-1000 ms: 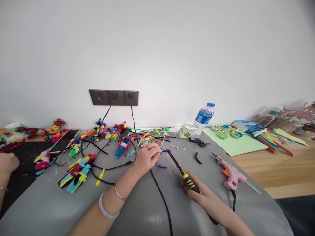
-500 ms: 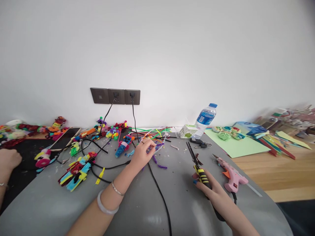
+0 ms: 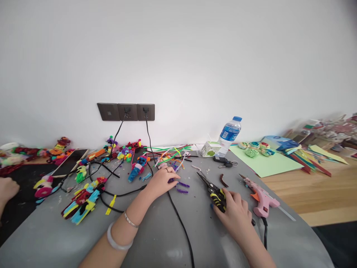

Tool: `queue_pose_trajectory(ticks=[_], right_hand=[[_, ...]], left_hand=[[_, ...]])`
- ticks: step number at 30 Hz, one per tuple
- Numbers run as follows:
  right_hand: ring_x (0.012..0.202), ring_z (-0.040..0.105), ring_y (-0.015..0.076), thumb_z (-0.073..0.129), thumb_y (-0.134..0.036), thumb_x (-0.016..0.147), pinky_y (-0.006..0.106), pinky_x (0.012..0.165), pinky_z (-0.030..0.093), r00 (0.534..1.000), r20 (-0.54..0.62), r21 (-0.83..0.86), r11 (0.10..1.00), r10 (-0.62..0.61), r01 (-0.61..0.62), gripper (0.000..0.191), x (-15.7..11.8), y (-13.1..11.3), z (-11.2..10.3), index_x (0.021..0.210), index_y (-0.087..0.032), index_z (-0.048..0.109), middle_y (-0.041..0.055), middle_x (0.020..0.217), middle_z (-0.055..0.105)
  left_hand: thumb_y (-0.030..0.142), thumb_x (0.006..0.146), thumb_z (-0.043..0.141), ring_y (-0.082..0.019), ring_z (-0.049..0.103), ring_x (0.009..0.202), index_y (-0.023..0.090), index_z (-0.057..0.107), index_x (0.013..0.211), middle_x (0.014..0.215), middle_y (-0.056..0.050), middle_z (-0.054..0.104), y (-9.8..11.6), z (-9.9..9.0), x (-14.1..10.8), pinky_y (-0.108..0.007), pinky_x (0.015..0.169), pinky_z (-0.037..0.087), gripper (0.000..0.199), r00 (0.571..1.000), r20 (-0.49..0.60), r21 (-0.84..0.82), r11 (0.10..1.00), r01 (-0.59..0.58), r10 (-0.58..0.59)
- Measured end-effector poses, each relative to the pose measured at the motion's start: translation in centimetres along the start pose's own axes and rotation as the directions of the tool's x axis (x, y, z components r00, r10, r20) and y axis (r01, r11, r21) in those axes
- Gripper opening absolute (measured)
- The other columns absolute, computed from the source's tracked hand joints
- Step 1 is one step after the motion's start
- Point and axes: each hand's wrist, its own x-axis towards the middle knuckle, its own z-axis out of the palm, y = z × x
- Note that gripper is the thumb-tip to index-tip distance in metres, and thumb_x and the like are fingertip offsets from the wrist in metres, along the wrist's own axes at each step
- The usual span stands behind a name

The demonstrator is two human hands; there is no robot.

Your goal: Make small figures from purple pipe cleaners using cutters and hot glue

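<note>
My left hand (image 3: 161, 182) is low over the middle of the table with its fingers bent together, a bit of purple pipe cleaner (image 3: 171, 180) showing between them. Short purple pipe cleaner pieces (image 3: 182, 191) lie just right of its fingertips. Behind it spreads a loose pile of coloured pipe cleaners (image 3: 178, 150). On the right, my right hand (image 3: 235, 208) is closed around the yellow and black handles of scissors (image 3: 217, 201). Their dark blades point away and to the left, down at the tabletop. Part of the handles is hidden under my palm.
A pink glue gun (image 3: 263, 201) lies right of my right hand. Behind are keys (image 3: 230, 163), a drink carton (image 3: 210, 149) and a water bottle (image 3: 229, 136). Pipe cleaner figures (image 3: 83, 203) and black cables (image 3: 178, 219) cover the left. Another person's hand (image 3: 8, 190) is at far left.
My left hand has come down towards the table and nearer to me. The right hand has lowered the scissors, whose blades have swung left and now look closer together.
</note>
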Motion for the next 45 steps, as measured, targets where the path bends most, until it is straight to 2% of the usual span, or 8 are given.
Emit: queue_pose_trajectory(ticks=[5, 13, 20, 25, 29, 39, 42, 45], right_hand=[[0.11, 0.05, 0.0368, 0.043, -0.042, 0.084, 0.05, 0.084, 0.043, 0.999, -0.054, -0.004, 1.0, -0.007, 0.007, 0.055, 0.1, -0.4, 0.3, 0.132, -0.016, 0.051, 0.0164, 0.124, 0.054], [0.113, 0.047, 0.0384, 0.043, -0.042, 0.085, 0.053, 0.09, 0.036, 0.985, -0.17, 0.043, 0.998, -0.032, 0.04, 0.059, 1.7, -2.3, 1.3, 0.138, -0.016, 0.046, 0.0187, 0.127, 0.054], [0.114, 0.048, 0.0357, 0.046, -0.041, 0.084, 0.051, 0.097, 0.032, 0.974, -0.222, 0.074, 0.996, -0.039, 0.056, 0.059, 2.7, -2.8, 2.0, 0.135, -0.013, 0.048, 0.0178, 0.126, 0.055], [0.113, 0.049, 0.0352, 0.044, -0.042, 0.084, 0.051, 0.096, 0.032, 0.966, -0.255, 0.085, 0.994, -0.041, 0.064, 0.058, 2.5, -2.7, 2.2, 0.134, -0.015, 0.048, 0.0167, 0.126, 0.056], [0.113, 0.049, 0.0361, 0.044, -0.042, 0.084, 0.053, 0.096, 0.032, 0.968, -0.248, 0.066, 0.996, -0.044, 0.062, 0.057, 2.6, -2.7, 2.3, 0.135, -0.015, 0.048, 0.0178, 0.124, 0.056], [0.109, 0.049, 0.0332, 0.047, -0.04, 0.083, 0.05, 0.094, 0.032, 0.962, -0.267, 0.234, 0.965, -0.051, 0.116, 0.043, 5.1, -3.8, 2.5, 0.118, -0.022, 0.063, 0.0123, 0.122, 0.058], [0.111, 0.049, 0.0323, 0.045, -0.039, 0.085, 0.049, 0.094, 0.032, 0.944, -0.327, 0.296, 0.943, -0.05, 0.153, 0.038, 4.8, -4.3, 1.8, 0.112, -0.022, 0.065, 0.0121, 0.121, 0.06], [0.117, 0.046, 0.0334, 0.043, -0.036, 0.088, 0.054, 0.103, 0.023, 0.912, -0.398, 0.309, 0.921, -0.104, 0.239, 0.034, 4.0, -5.0, -0.2, 0.107, -0.022, 0.067, 0.0116, 0.121, 0.062]], left_hand=[[0.007, 0.083, 0.053, -0.021, 0.059, 0.104, 0.023, 0.07, 0.108, 0.102, -0.003, 0.07, -1.5, -1.8, -0.2, -0.042, 0.103, 0.042, 0.034, 0.998, -0.053, 0.042, 0.998, -0.042, 0.044], [-0.002, 0.076, 0.046, -0.023, 0.057, 0.102, 0.021, 0.069, 0.088, 0.104, -0.004, 0.068, -2.3, -2.4, -0.4, -0.041, 0.093, 0.048, 0.035, 0.988, -0.137, 0.105, 0.991, 0.084, -0.07], [0.018, 0.077, 0.066, -0.027, 0.057, 0.104, 0.021, 0.066, 0.079, 0.1, -0.005, 0.067, -1.5, -2.3, -0.5, -0.046, 0.096, 0.045, 0.004, 0.994, -0.08, 0.155, 0.984, 0.083, -0.071], [0.013, 0.077, 0.066, -0.028, 0.055, 0.11, 0.021, 0.063, 0.09, 0.104, -0.006, 0.065, -1.7, -2.0, -0.7, -0.045, 0.095, 0.045, 0.016, 0.988, -0.084, 0.176, 0.974, 0.142, -0.129], [0.013, 0.077, 0.067, -0.027, 0.056, 0.109, 0.019, 0.058, 0.074, 0.104, -0.006, 0.062, -2.3, -1.6, -0.7, -0.044, 0.096, 0.044, 0.012, 0.983, -0.09, 0.137, 0.976, 0.172, -0.161], [0.017, 0.085, 0.053, -0.015, 0.054, 0.07, 0.019, 0.051, 0.075, 0.078, 0.0, 0.058, -2.2, -2.1, -0.1, -0.026, 0.067, 0.04, 0.01, 0.911, -0.307, -0.138, 0.96, 0.245, -0.276], [0.024, 0.087, 0.051, -0.012, 0.045, 0.054, 0.02, 0.047, 0.076, 0.06, 0.005, 0.046, -1.4, -2.2, 0.1, -0.022, 0.055, 0.033, 0.012, 0.86, -0.349, -0.356, 0.902, 0.245, -0.372], [0.033, 0.09, 0.048, -0.01, 0.043, 0.049, 0.021, 0.045, 0.08, 0.055, 0.007, 0.046, -0.5, -1.8, 0.4, -0.022, 0.053, 0.034, 0.016, 0.859, -0.302, -0.602, 0.782, 0.163, -0.412]])
